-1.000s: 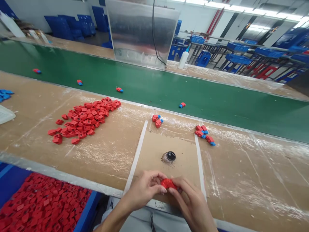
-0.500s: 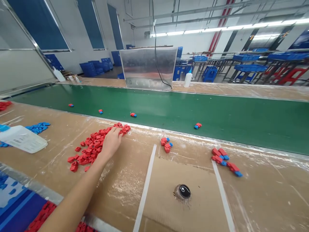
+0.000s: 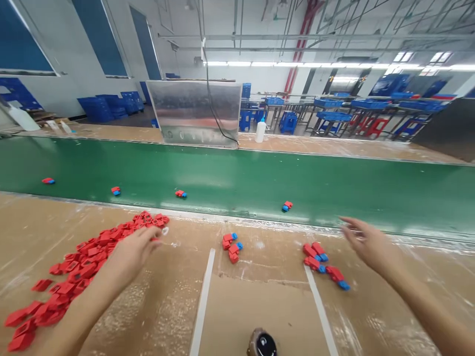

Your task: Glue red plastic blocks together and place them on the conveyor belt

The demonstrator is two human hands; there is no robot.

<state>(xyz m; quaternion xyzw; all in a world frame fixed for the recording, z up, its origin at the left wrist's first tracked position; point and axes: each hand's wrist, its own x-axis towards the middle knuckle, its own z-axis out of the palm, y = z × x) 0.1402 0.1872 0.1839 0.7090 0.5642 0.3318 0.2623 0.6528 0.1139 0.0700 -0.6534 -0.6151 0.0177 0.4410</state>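
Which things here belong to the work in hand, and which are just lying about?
In the work, apparently:
red pieces by the left hand
red-and-blue pieces
green belt carrying some

Just around, it seems:
white bottle beyond the belt
metal panel
blue crates

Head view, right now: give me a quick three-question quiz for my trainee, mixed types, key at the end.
1. How many red-and-blue pieces lie on the green belt?
2. True or false: the left hand is nearer the red pile than the right hand is.
3. Fill in: beyond the belt, just right of the metal panel, stands a white ____ with a blue tip.

Key:
1. Four, spread out along it.
2. True; the right hand is on the other side, past the red-and-blue pieces on the table.
3. Bottle.
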